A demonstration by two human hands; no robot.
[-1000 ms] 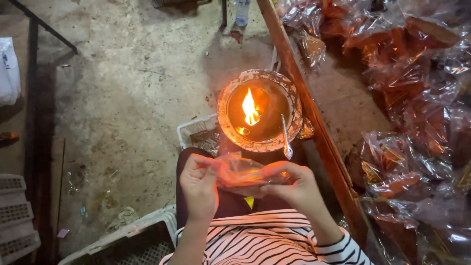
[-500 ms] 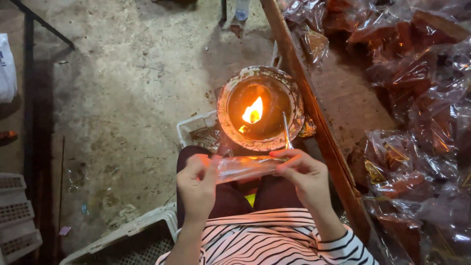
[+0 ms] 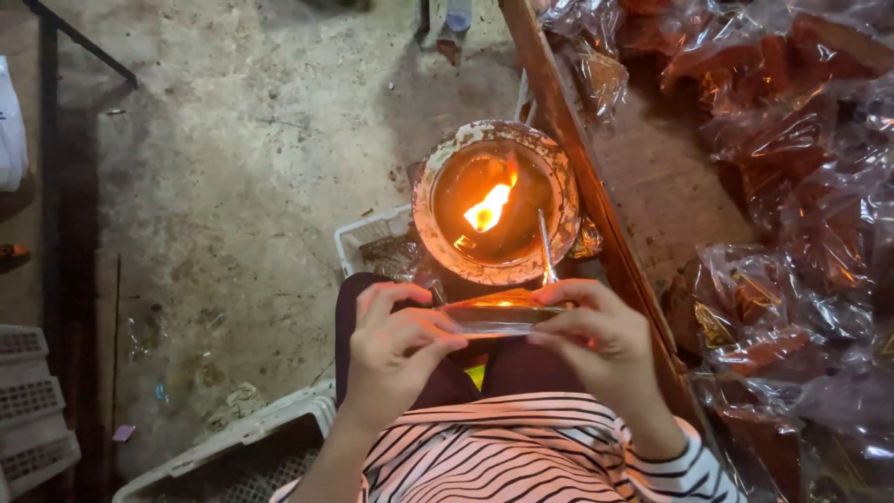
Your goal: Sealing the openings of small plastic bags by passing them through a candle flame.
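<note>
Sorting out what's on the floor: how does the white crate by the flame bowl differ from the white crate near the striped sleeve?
The crate by the bowl lies farther off, mostly hidden behind the flame bowl and holding wrappers. The near crate shows a long rim, cut off by the frame edge. Both are white plastic on the floor.

Rough concrete floor (image 3: 242,168) carries a white crate (image 3: 368,244) with a lit oil bowl (image 3: 494,200) over it. A wooden plank (image 3: 596,214) runs diagonally beside the bowl. Plastic packets (image 3: 792,186) heap right of the plank; more white crates (image 3: 33,410) sit far left.

flame bowl (image 3: 495,201) before packet (image 3: 494,317), bags (image 3: 792,186) right
</note>
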